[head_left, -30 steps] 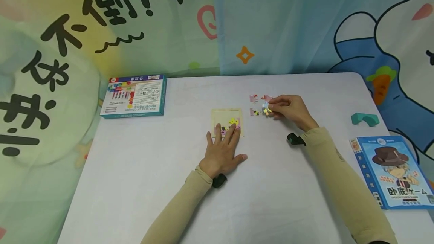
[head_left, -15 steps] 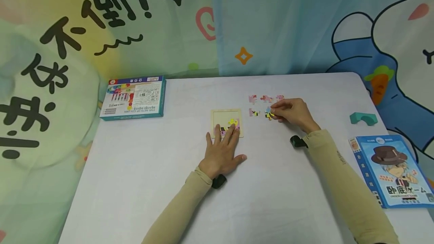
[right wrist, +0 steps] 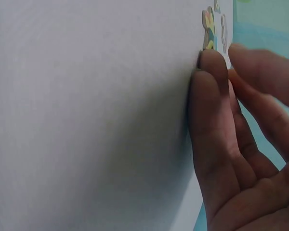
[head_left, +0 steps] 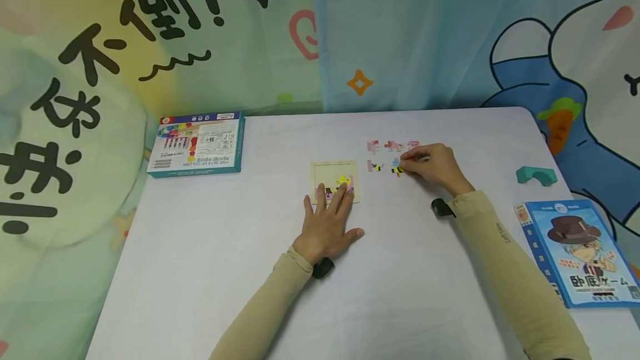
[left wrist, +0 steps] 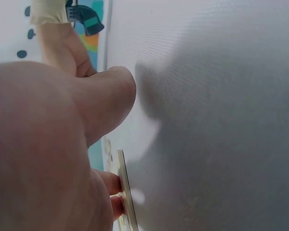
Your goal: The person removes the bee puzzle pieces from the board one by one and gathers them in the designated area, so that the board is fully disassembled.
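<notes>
My left hand (head_left: 327,226) lies with fingers spread, its fingertips on the lower part of a small square wooden puzzle tray (head_left: 314,174). Inside the tray, a yellow-and-pink picture part (head_left: 344,180) shows beside the fingers; the rest there is covered. In the left wrist view, two fingertips rest at the tray's edge (left wrist: 125,185). My right hand (head_left: 434,166) is by a black-and-yellow jigsaw piece (head_left: 396,170), fingertips at its right side. The right wrist view has that piece (right wrist: 208,30) past the fingertips, with a gap between thumb and fingers.
Several pink jigsaw pieces (head_left: 393,146) lie behind the right hand, and another piece (head_left: 375,166) is left of it. A flat game box (head_left: 200,143) sits at back left. On the right are a green arch block (head_left: 536,175) and a blue boxed game (head_left: 580,254).
My right hand has shifted slightly right with the black-and-yellow piece, which now lies beside the fingertips. A pink piece at the back has come into sight. The left hand stays put.
</notes>
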Motion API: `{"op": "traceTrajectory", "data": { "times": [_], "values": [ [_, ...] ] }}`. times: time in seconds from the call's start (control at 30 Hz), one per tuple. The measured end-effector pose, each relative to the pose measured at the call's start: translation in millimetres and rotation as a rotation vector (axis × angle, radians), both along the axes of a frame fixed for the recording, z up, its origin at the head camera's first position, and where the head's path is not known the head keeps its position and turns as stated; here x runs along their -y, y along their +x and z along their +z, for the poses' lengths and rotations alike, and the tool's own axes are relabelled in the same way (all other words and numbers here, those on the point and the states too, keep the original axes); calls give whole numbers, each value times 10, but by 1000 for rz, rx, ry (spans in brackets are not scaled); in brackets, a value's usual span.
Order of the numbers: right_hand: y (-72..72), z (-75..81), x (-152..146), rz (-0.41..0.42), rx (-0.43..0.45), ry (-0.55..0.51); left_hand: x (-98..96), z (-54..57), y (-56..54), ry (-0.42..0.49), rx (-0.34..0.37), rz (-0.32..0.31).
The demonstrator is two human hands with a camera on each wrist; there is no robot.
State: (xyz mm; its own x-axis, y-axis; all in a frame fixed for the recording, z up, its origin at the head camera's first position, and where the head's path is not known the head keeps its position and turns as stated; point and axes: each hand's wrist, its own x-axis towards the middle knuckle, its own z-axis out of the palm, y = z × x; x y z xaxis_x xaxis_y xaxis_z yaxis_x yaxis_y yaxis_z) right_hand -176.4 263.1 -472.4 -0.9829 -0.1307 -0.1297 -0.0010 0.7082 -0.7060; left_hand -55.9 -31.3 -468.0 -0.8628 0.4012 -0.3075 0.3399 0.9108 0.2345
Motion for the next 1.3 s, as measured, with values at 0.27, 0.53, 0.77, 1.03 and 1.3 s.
{"op": "traceTrajectory", "data": {
  "times": [0.27, 0.53, 0.77, 1.03, 1.3],
  "values": [
    [-13, -5, 22, 38, -12, 35, 18, -3, 4, 5, 7, 10],
    [-43, -12, 66, 55, -23, 39, 49, -19, 10, 57, 27, 30],
    [-45, 0, 71, 54, -7, 44, 79, -36, -1, 102, 53, 41],
    [-45, 25, 98, 75, -45, 30, 106, -22, -10, 90, 74, 52],
    [-80, 98, 406, 152, -91, 20, 103, 9, 15, 95, 52, 56]
  ]
}}
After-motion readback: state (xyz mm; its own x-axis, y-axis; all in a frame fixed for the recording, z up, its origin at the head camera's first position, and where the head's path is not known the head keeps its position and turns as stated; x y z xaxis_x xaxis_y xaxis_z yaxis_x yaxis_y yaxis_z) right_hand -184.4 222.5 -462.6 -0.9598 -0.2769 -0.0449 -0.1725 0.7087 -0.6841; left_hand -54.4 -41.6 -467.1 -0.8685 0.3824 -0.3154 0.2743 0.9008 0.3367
